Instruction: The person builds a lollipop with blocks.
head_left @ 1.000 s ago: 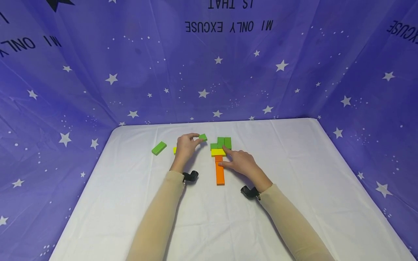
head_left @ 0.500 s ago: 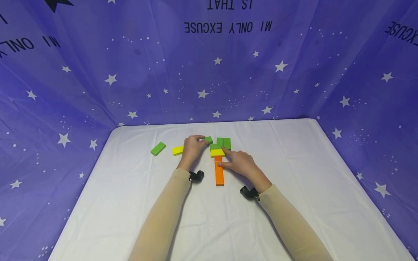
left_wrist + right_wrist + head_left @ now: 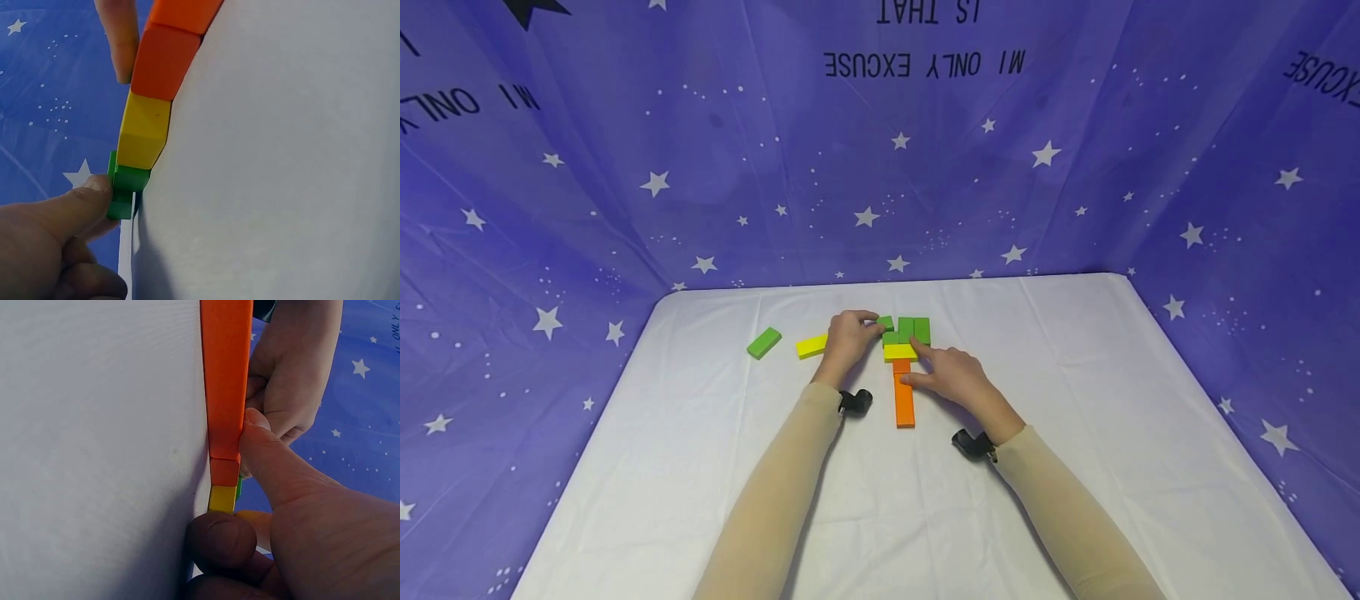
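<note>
My left hand [image 3: 847, 340] pinches a small green block [image 3: 886, 322] between thumb and fingers, at the upper left of a flat layout of blocks. In the left wrist view, the thumb [image 3: 87, 197] lies against the green. Two longer green blocks stand side by side there, the outer one [image 3: 922, 332] on the right; a small green block [image 3: 891, 337] lies left of them. Below them come a yellow block [image 3: 900, 352], a short orange block [image 3: 902, 366] and a long orange block [image 3: 904, 404]. My right hand [image 3: 955, 372] rests on the layout, index finger at the green, thumb touching the long orange block.
Left of my left hand lie a yellow block [image 3: 812, 346], partly hidden by that hand, and a loose green block [image 3: 764, 342]. A white cloth [image 3: 880, 517] covers the table. Purple star-printed curtains [image 3: 820, 158] surround its back and sides.
My left hand has moved right with the small green block, bringing it close to the other green blocks. More of the loose yellow block shows now. My right hand has stayed put.
</note>
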Demonstrator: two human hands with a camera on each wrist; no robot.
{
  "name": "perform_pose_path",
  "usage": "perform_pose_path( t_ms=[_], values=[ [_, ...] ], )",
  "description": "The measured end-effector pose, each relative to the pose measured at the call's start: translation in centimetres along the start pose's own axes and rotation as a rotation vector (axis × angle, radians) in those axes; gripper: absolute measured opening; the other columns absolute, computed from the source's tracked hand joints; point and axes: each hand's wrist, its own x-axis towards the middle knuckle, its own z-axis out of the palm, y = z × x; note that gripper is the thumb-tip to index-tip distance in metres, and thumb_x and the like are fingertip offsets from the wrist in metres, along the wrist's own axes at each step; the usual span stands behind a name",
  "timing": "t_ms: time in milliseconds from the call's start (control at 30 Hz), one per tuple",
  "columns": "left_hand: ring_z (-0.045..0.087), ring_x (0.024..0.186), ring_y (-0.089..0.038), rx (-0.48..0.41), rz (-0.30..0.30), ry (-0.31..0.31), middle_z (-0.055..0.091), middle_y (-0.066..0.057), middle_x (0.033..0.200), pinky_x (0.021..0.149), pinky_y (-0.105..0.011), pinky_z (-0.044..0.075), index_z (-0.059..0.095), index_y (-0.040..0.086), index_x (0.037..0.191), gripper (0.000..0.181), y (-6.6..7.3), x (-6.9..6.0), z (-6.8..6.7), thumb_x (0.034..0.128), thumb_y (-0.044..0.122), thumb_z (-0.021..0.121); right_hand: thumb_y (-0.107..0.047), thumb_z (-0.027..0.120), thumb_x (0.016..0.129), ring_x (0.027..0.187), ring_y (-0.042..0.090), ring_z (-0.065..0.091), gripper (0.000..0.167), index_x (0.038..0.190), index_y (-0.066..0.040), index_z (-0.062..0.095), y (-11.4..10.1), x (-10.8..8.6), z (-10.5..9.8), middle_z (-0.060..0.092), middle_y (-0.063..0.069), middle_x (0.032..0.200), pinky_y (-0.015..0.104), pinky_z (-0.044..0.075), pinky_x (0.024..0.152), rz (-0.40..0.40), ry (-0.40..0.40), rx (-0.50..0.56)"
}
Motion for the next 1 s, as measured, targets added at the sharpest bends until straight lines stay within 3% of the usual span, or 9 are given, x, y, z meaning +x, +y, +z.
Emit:
perform_pose_path(
  t_ms=[100,267,433,600,800,1000],
  values=[
    [0.068,0.12,-0.024,0.025,0.017,-0.015,0.075,-0.008,0.132,0.105,-0.044,0.054,0.078,0.017,0.13,0.034,-0.04,0.08,-0.03,0.0995,0.032,0.075,-0.069,0.068,0.093,0.094,0.034,0.071,0.089,0.166,-0.026,0.039,-0.02,0.05,0.03,0.077,0.02,0.112,0.046,0.057,0.077,-0.001,0.002,0.002],
    [0.063,0.136,-0.028,0.024,0.032,-0.033,0.073,-0.008,0.138,0.114,-0.046,0.05,0.076,0.016,0.133,0.037,-0.23,-0.01,-0.22,0.0997,0.032,0.074,-0.069,0.068,0.093,0.097,0.035,0.071,0.089,0.166,-0.026,0.039,-0.02,0.16,0.09,0.075,0.02,0.126,0.048,0.058,0.081,0.001,0.005,-0.003],
    [0.064,0.136,-0.029,0.018,0.007,-0.057,0.073,-0.009,0.138,0.114,-0.047,0.05,0.075,0.015,0.135,0.041,-0.36,-0.34,-0.38,0.0987,0.034,0.074,-0.069,0.068,0.093,0.095,0.033,0.071,0.089,0.166,-0.026,0.039,0.06,0.25,0.22,0.076,0.019,0.118,0.048,0.058,0.082,0.003,0.003,-0.003],
    [0.064,0.135,-0.029,0.014,-0.002,-0.071,0.072,-0.009,0.138,0.113,-0.047,0.05,0.076,0.016,0.133,0.038,-0.29,-0.51,-0.34,0.0996,0.034,0.074,-0.069,0.068,0.093,0.101,0.036,0.072,0.089,0.165,-0.026,0.039,0.13,0.2,0.23,0.076,0.019,0.122,0.049,0.059,0.084,0.004,-0.003,0.001],
    [0.064,0.135,-0.028,-0.001,-0.005,-0.066,0.074,-0.009,0.135,0.114,-0.046,0.049,0.079,0.015,0.127,0.034,-0.15,-0.6,-0.34,0.0989,0.034,0.075,-0.069,0.068,0.093,0.097,0.034,0.072,0.089,0.165,-0.026,0.039,0.13,0.17,0.11,0.076,0.02,0.117,0.047,0.058,0.081,0.0,-0.002,-0.001],
    [0.068,0.117,-0.026,0.007,-0.001,-0.054,0.077,-0.008,0.123,0.108,-0.045,0.052,0.083,0.013,0.112,0.026,-0.18,-0.71,-0.3,0.0979,0.033,0.075,-0.069,0.068,0.093,0.086,0.029,0.068,0.089,0.165,-0.026,0.039,0.25,0.25,0.25,0.076,0.017,0.102,0.044,0.057,0.074,-0.003,0.002,-0.004]
  ],
)
